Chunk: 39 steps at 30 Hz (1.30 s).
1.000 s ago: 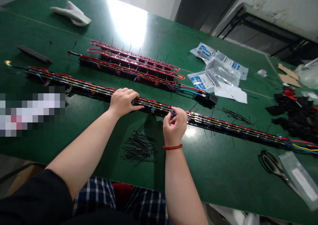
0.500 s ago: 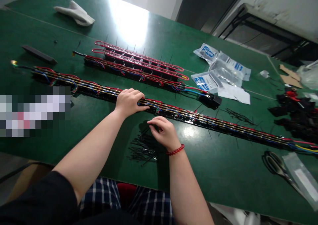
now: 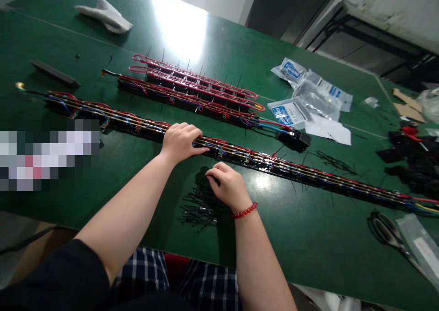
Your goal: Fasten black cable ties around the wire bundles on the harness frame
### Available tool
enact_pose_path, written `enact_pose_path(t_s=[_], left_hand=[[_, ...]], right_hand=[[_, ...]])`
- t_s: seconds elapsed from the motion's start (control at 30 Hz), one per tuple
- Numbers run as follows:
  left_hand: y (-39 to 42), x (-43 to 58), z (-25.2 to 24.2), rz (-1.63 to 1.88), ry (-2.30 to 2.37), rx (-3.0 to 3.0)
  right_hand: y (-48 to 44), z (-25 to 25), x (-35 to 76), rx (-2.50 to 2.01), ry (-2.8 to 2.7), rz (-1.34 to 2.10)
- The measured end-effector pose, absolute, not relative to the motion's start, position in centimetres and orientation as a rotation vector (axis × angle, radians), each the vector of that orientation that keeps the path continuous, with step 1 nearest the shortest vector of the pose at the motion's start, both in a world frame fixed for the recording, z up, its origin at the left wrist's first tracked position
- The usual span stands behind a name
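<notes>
Left hand [image 3: 182, 142] clasped over wired strip [image 3: 240, 154]; strip just beyond right hand [image 3: 229, 187].

No text is legible, even on blue labels [image 3: 283, 115] on plastic bags [image 3: 315, 103].

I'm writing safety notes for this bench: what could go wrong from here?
The left hand lies across the long wired strip, so its fingers might snag or tug the exposed wires.
The right hand is by a loose heap of thin black pieces; a careless sweep could scatter them.
</notes>
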<state>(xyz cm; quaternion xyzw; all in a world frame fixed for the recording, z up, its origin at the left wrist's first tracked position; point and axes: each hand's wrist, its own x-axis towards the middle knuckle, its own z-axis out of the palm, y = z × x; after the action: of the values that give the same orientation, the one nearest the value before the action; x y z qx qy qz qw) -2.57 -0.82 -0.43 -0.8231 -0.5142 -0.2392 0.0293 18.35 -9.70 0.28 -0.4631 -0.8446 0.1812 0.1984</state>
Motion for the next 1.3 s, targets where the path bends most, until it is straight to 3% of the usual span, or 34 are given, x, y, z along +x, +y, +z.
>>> enact_pose_path(t_s=[0.23, 0.63, 1.0, 1.3], left_hand=[[-0.9, -2.6, -0.3, -0.736, -1.590, -2.544], [-0.9, -2.7, -0.8, -0.807, -1.542, -2.560], [-0.8, -2.6, -0.6, -0.766, -1.555, -2.549], [-1.0, -2.4, -0.3, -0.787, -1.520, -2.517]], right_hand=[[-9.8, 0.5, 17.8, -1.398, -2.344, 0.456], [-9.1, -0.1, 19.2, -1.339, -1.668, 0.548], [-8.8, 0.2, 19.4, -1.344, -1.590, 0.569], [-8.1, -0.8, 19.0, -1.300, -1.233, 1.044]])
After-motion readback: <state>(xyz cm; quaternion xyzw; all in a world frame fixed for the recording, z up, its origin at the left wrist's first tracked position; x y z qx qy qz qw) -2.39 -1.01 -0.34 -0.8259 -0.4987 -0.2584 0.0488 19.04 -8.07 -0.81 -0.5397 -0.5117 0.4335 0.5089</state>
